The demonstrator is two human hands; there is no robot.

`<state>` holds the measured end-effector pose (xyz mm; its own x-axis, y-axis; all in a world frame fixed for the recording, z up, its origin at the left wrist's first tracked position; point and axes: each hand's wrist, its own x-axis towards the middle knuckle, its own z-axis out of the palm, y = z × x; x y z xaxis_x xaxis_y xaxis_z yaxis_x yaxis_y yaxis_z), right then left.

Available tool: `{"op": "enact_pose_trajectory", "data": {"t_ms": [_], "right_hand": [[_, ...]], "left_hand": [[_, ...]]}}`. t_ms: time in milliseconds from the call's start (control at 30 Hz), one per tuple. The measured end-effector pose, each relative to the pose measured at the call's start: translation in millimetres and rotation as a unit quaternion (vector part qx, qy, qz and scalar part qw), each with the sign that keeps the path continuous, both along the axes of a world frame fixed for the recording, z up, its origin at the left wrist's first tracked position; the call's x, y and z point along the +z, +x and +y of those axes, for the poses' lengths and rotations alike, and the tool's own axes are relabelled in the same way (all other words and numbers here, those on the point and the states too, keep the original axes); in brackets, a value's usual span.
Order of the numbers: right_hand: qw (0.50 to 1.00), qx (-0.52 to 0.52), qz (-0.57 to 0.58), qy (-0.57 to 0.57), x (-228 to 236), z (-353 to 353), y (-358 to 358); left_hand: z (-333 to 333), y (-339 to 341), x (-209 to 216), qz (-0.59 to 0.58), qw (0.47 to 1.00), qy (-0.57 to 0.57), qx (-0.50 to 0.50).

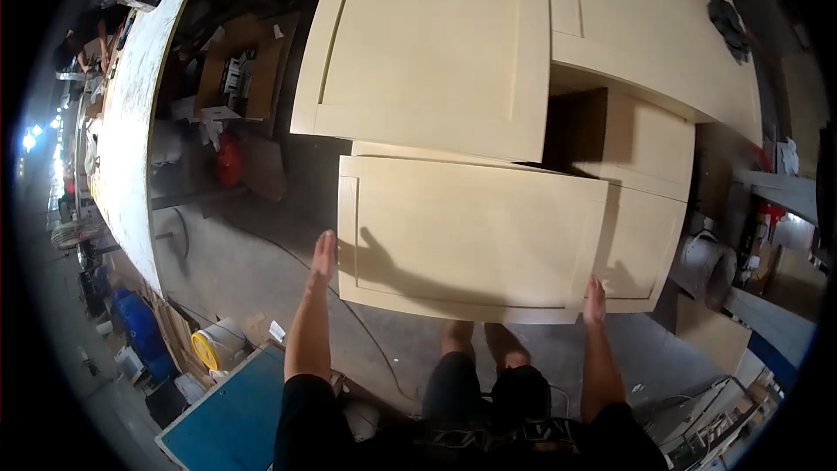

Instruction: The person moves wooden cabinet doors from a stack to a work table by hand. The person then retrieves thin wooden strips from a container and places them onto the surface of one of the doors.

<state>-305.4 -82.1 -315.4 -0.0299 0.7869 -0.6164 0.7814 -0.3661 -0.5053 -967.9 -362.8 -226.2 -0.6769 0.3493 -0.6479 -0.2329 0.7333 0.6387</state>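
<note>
A cream drawer (471, 235) with a framed front panel juts out from a cream cabinet, at a slight tilt to it. My left hand (323, 258) is beside the drawer front's left edge, palm facing it and fingers stretched; whether it touches cannot be made out. At the lower right corner, my right hand (595, 300) is held upright with straight fingers, against or very close to the right edge. Above the drawer is a large framed panel (427, 35) of the cabinet. Another framed front (645, 240) lies to the right, under a dark opening (575, 126).
A dark glove (729, 28) lies on the cabinet at the far right. To the left stand a long white-topped table (139, 122) and an open cardboard box (231, 70). A blue-topped table (227, 414) and a yellow-lidded bucket (209, 349) are at lower left. A cable (366, 331) crosses the floor.
</note>
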Motion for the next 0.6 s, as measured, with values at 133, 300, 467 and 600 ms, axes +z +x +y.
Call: {"op": "enact_pose_trajectory", "data": {"t_ms": [133, 300, 467, 600], "right_hand": [[0.988, -0.128, 0.084, 0.002, -43.2, 15.2, 9.4], [0.965, -0.224, 0.116, -0.073, -7.9, 34.4, -67.5], [0.951, -0.228, 0.191, -0.086, 21.2, 38.2, -93.6], [0.941, -0.220, 0.241, -0.086, 21.5, 32.8, -92.0]], "left_hand": [[22.3, 34.2, -44.2, -0.032, 0.999, -0.022, 0.001], [-7.3, 15.6, -61.9, -0.033, 0.998, 0.006, 0.053], [-5.3, -29.2, -89.1, -0.196, 0.971, 0.060, 0.126], [13.4, -43.0, -97.1, -0.344, 0.933, 0.030, 0.104]]}}
